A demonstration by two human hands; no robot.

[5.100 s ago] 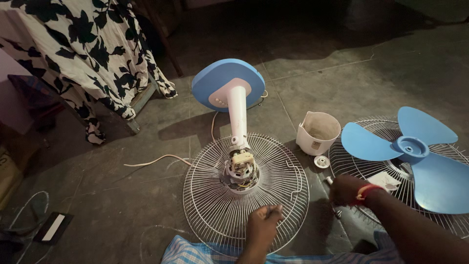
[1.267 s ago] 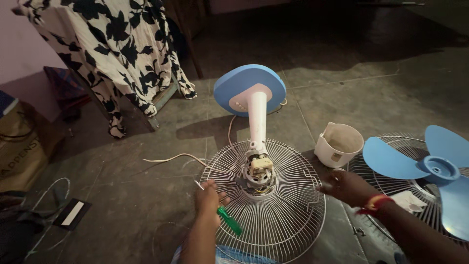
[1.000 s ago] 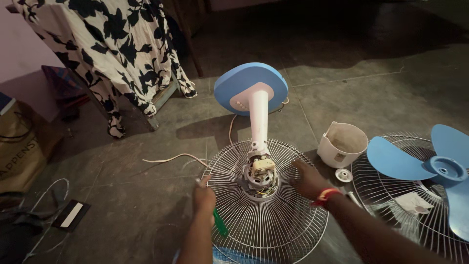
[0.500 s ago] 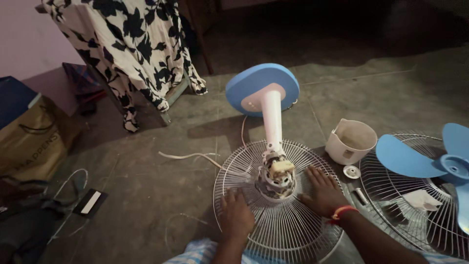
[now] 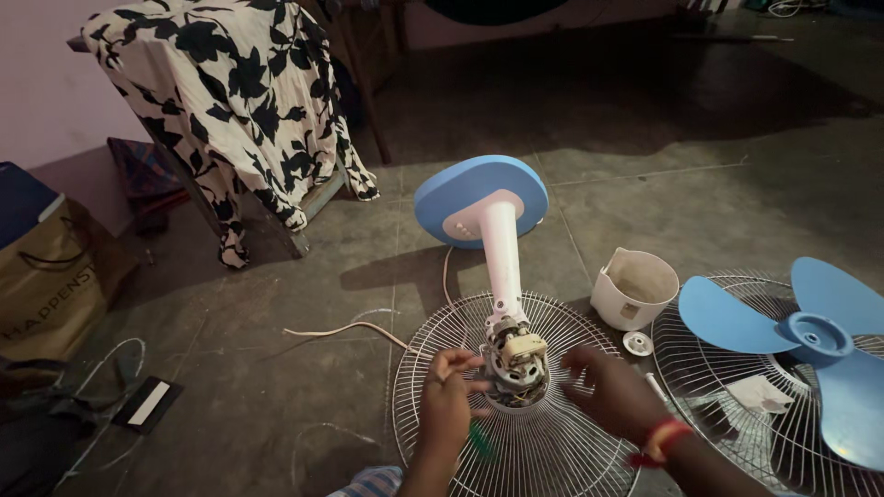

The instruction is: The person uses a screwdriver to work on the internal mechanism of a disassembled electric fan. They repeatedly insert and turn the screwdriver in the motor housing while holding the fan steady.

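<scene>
Flanking the exposed fan motor (image 5: 516, 366) at the hub of the wire guard (image 5: 552, 451) on the floor, left hand (image 5: 448, 405) grasps a green-handled screwdriver (image 5: 479, 440), nearer; right hand (image 5: 612, 394) hovers loosely curled, empty.

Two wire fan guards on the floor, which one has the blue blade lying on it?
The right-hand wire guard, beside the white cup-shaped motor cover; the blue three-blade propeller lies on it. The other guard carries the bare motor, with both hands at it.
</scene>
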